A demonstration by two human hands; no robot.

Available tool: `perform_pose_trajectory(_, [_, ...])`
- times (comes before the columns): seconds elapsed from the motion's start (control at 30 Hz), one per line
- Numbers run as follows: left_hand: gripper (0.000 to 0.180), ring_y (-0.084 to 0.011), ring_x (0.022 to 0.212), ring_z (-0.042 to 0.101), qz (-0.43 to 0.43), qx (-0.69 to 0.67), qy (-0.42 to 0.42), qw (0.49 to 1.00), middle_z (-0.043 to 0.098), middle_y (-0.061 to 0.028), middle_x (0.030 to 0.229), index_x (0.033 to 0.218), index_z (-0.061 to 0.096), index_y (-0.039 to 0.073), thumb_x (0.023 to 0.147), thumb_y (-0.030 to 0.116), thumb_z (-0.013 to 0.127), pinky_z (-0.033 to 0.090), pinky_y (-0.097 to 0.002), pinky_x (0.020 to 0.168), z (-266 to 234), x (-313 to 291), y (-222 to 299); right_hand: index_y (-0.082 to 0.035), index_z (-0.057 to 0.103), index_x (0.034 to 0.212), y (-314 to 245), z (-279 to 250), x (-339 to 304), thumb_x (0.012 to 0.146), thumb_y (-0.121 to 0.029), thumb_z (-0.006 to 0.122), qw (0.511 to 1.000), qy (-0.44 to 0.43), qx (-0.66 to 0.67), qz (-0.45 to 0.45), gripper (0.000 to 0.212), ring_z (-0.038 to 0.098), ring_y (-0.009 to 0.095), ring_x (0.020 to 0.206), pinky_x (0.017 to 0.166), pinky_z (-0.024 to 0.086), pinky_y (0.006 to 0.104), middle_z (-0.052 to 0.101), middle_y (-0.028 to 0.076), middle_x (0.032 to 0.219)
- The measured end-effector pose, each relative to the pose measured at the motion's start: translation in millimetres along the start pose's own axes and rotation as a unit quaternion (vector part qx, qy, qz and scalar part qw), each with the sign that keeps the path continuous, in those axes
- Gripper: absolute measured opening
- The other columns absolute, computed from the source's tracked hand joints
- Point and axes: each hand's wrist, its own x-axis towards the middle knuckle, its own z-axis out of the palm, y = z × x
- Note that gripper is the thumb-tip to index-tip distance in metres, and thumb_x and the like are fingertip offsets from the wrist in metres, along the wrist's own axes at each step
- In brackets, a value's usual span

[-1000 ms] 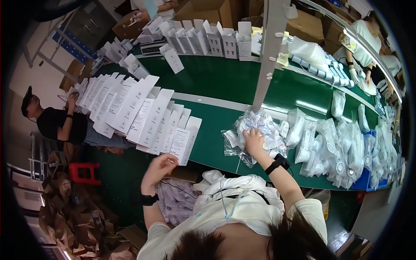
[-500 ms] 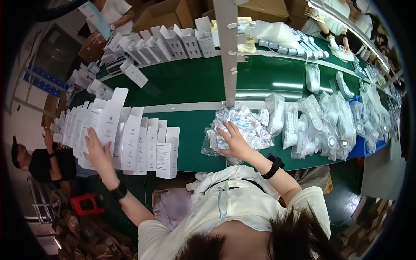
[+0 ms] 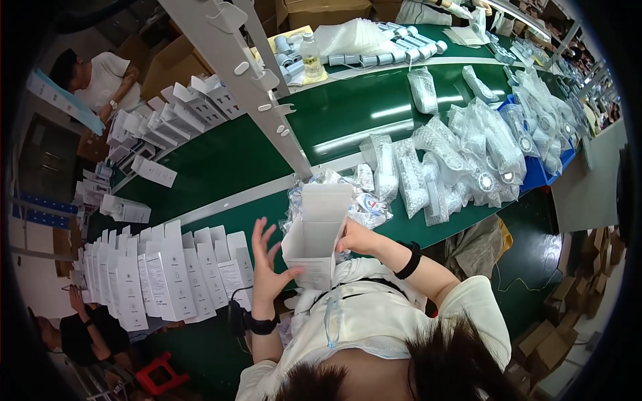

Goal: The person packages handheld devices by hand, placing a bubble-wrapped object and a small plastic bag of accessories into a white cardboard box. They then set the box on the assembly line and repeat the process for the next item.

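An open white box [image 3: 309, 266] is in front of my body, its flap up and its hollow inside facing me. My right hand [image 3: 356, 238] grips its right side. To the left of the box, my left hand [image 3: 269, 267] has its fingers spread, with the thumb close by the box's left side; I cannot tell if it touches. Partly hidden behind the box lies a pile of small clear packets with white and blue contents [image 3: 372, 208]. A row of open white boxes [image 3: 175, 281] stands on the green table, left of my left hand.
Bubble-wrapped devices [image 3: 461, 157] lie heaped at the right, some in a blue bin [image 3: 537, 172]. A metal post [image 3: 257, 87] rises at the table's middle. Across the conveyor stand more white boxes [image 3: 180, 113] and a clear bottle [image 3: 311, 57]. Co-workers are at the far side and left.
My left hand has come away from the box row, rightward. My right hand has left the packet pile and now holds an open box before me. The whole view has tilted.
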Motion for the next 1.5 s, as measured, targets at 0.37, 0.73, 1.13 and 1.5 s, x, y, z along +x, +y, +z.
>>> perform_pose_trajectory(0.37, [0.088, -0.0245, 0.115, 0.038, 0.037, 0.047, 0.045, 0.997, 0.031, -0.0118, 0.125, 0.128, 0.022, 0.011, 0.058, 0.005, 0.075, 0.034, -0.0353, 0.095, 2.5, 36.2, -47.4, -0.001, 0.045, 0.118, -56.7, -210.9, 58.9, 0.07, -0.031, 0.065, 0.474, 0.396, -0.78, 0.103, 0.06, 0.059, 0.035, 0.076, 0.068, 0.048, 0.0387, 0.058, 0.02, 0.087])
perform_pose_trajectory(0.73, [0.078, -0.0246, 0.111, 0.04, 0.081, 0.082, 0.146, 0.983, 0.036, -0.0116, 0.118, 0.12, 0.026, 0.01, 0.058, 0.007, 0.075, 0.036, -0.0341, 0.092, -43.4, 66.3, -69.1, -0.01, 0.032, 0.126, -108.1, -148.4, 15.8, 0.068, -0.007, 0.057, 0.706, 0.405, -0.57, -0.112, 0.063, 0.052, 0.028, 0.096, 0.081, 0.043, 0.0335, 0.046, 0.018, 0.108])
perform_pose_trajectory(1.13, [0.074, -0.0302, 0.108, 0.046, 0.046, 0.179, 0.196, 0.963, 0.041, -0.0206, 0.117, 0.11, 0.026, 0.005, 0.057, 0.008, 0.078, 0.038, -0.0369, 0.089, -36.7, 71.5, -104.7, -0.005, 0.029, 0.12, -0.6, 55.2, 141.0, 0.077, -0.004, 0.059, 0.763, 0.414, -0.267, -0.419, 0.052, 0.041, 0.016, 0.101, 0.088, 0.033, 0.0272, 0.039, 0.008, 0.113])
perform_pose_trajectory(1.5, [0.072, -0.0369, 0.105, 0.047, 0.135, 0.192, 0.202, 0.951, 0.039, -0.0269, 0.12, 0.103, 0.026, 0.007, 0.054, 0.005, 0.078, 0.04, -0.0404, 0.084, -35.5, 60.1, -110.2, -0.005, 0.034, 0.113, 0.4, 46.4, 143.2, 0.069, -0.006, 0.067, 0.627, 0.39, -0.417, -0.529, 0.056, 0.039, 0.032, 0.098, 0.086, 0.032, 0.0419, 0.036, 0.019, 0.109])
